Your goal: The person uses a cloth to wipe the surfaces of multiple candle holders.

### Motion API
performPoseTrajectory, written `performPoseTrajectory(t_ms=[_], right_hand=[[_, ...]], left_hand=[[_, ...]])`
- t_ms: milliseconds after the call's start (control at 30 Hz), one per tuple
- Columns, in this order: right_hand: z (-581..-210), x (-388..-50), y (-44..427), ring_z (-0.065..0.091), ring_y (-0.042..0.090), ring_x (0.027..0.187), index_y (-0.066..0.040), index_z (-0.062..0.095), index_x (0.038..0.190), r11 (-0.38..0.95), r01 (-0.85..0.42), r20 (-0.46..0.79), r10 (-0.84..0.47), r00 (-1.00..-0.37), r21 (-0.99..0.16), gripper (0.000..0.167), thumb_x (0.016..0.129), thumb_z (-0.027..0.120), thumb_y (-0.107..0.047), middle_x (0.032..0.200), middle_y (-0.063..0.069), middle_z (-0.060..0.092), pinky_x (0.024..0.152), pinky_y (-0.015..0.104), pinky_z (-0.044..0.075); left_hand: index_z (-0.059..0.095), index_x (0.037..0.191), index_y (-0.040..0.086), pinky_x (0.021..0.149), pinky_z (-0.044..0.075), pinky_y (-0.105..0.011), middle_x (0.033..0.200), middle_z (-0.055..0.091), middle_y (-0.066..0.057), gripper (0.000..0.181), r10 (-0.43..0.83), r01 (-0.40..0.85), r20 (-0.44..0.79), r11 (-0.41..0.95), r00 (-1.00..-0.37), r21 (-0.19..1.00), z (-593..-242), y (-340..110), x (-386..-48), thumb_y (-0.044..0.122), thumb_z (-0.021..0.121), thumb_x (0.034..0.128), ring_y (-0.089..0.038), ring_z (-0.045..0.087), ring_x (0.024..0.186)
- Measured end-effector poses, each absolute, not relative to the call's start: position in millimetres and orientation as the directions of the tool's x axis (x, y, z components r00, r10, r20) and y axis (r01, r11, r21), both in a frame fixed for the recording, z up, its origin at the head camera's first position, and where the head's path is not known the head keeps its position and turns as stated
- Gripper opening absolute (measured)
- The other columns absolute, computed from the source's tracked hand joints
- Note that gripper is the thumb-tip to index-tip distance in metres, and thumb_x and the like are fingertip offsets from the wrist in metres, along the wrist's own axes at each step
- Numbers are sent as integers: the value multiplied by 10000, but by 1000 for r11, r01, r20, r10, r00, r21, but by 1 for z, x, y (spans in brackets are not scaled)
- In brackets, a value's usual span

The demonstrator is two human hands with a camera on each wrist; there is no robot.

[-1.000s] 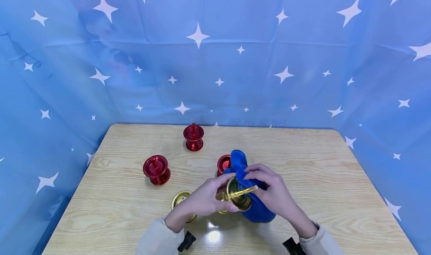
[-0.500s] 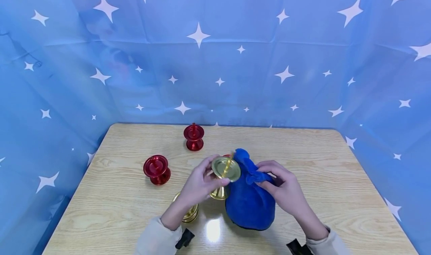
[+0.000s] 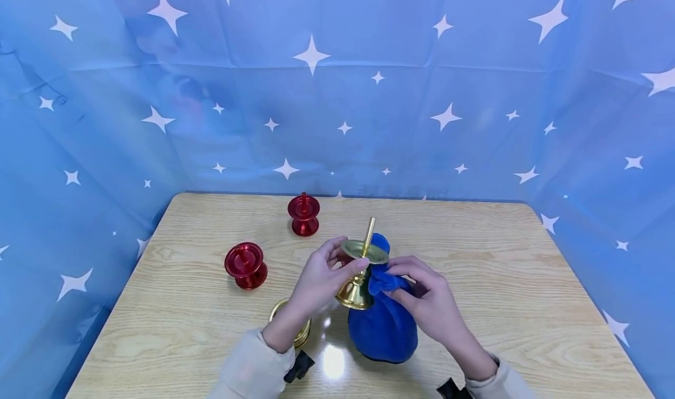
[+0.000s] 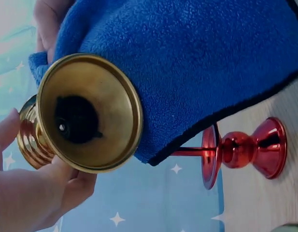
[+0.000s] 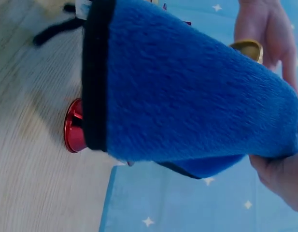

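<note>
A gold candle holder [image 3: 354,296] with a tall spike hangs above the table in my left hand [image 3: 323,279], which grips it round its middle and rim. In the left wrist view the hollow underside of that holder [image 4: 117,130] faces the camera. My right hand [image 3: 429,299] pinches a bunched blue cloth [image 3: 382,334] with black edging against the holder's right side. The cloth's lower part hangs down beside the holder. In the right wrist view the cloth [image 5: 187,87] hides most of the gold holder [image 5: 252,48].
Two red candle holders stand further off, one at left [image 3: 245,264] and one at the back [image 3: 304,214]. Another red holder [image 4: 269,147] shows below the cloth in the left wrist view. Beneath my left forearm stands a second gold holder [image 3: 304,331], partly hidden. A starry blue curtain [image 3: 337,94] backs the table.
The gold holder has gone from tipped over, spike toward the right, to nearly upright. The right hand moved the cloth away, then back against the holder.
</note>
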State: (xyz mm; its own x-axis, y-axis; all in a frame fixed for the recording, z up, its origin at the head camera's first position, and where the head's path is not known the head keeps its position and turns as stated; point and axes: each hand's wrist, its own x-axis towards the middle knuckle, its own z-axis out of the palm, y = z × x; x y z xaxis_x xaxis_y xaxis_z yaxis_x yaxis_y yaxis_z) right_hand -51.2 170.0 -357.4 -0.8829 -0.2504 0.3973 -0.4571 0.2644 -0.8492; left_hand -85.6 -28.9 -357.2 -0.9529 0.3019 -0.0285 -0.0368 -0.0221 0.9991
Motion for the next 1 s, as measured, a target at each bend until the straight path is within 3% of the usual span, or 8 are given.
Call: performPoseTrajectory(t_ms=[200,300,400,500,700,867,1000], right_hand=[[-355,-51,170,579,93,961,7,641,928,284,-373,341,-154,-927,-883,231,748,639,153,1019,122,605,744,231,514],[-353,-52,171,580,86,967,15,641,944,293,-356,330,-133,-934,-887,230,752,643,143,1033,128,604,747,227,513],[-351,-53,173,585,87,959,27,638,947,294,-363,342,-121,-932,-884,231,750,642,149,1030,142,603,739,226,516],[-349,-54,175,588,91,952,29,638,937,296,-372,356,-109,-928,-880,227,747,642,154,1018,142,605,733,226,517],[-348,-55,177,585,97,962,26,640,936,289,-368,357,-91,-930,-884,220,750,647,142,1025,140,602,743,219,514],[-348,-55,174,582,93,971,25,633,971,292,-397,383,-105,-918,-870,251,753,642,148,1054,138,592,773,211,502],[-350,-56,172,580,89,965,17,617,1014,296,-415,393,-131,-910,-861,292,751,653,139,1078,132,581,774,210,500]], left_hand=[[508,1138,-60,889,451,-327,1068,604,-150,407,332,-25,-3,-63,-943,998,-358,-26,-85,213,640,867,-224,560,1011],[544,1112,-46,859,466,-312,1103,595,-137,339,383,-3,3,-15,-924,1000,-358,-27,-85,191,617,882,-236,549,1032],[536,1166,-5,902,452,-335,1204,539,-116,372,449,39,7,62,-893,997,-356,-29,-85,201,633,872,-261,507,1123],[481,1265,47,923,437,-353,1266,498,-92,516,517,126,38,137,-855,983,-354,-32,-85,197,695,821,-254,479,1169],[414,1338,72,791,483,-247,1212,522,-75,729,561,254,86,229,-824,940,-351,-33,-85,159,787,717,-208,537,1042],[400,1344,27,817,483,-266,1177,528,-87,741,514,179,39,226,-857,957,-349,-29,-83,158,783,723,-205,533,1007],[387,1340,12,853,477,-334,1137,527,-90,715,495,88,6,143,-869,986,-349,-27,-81,109,764,740,-200,532,985]])
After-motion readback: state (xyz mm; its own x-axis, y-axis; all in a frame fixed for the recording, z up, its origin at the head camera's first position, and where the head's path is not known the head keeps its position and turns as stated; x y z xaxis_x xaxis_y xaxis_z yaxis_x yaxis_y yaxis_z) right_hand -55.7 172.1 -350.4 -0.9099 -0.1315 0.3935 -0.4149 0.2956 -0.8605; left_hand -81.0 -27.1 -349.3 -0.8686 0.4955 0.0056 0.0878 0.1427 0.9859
